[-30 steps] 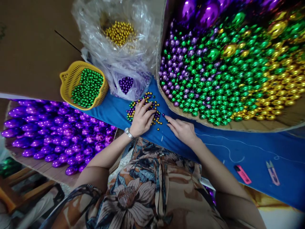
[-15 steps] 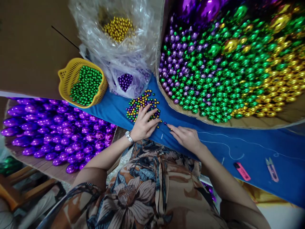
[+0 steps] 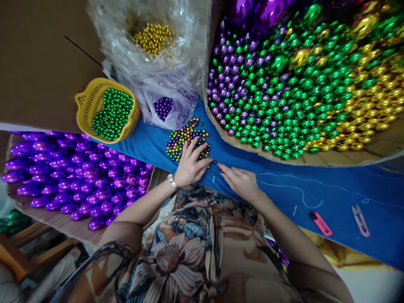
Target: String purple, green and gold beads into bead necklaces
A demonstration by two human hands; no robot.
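Observation:
A pile of small shiny beads (image 3: 176, 147) in green, gold and purple lies on the blue cloth (image 3: 277, 189). My left hand (image 3: 191, 165), with a watch at the wrist, rests with fingers spread over the pile's near side. To its right, my right hand (image 3: 241, 182) pinches thumb and forefinger together at the end of a white string (image 3: 293, 176), which trails away to the right from under the hand. A purple bead (image 3: 215, 162) sits between the fingertips of both hands. Whether it is threaded is too small to tell.
A yellow basket (image 3: 82, 113) holds green beads. Plastic bags (image 3: 186, 50) contain gold and purple ones. A large cardboard box (image 3: 315, 159) of beads borders the cloth. Purple ornaments (image 3: 85, 181) fill a box at left. A pink lighter (image 3: 322, 224) and thread snips (image 3: 360, 221) lie at right.
My right hand has moved slightly left, bringing its fingertips and the purple bead closer to my left hand. My left hand stays spread over the pile. The view has shifted a little.

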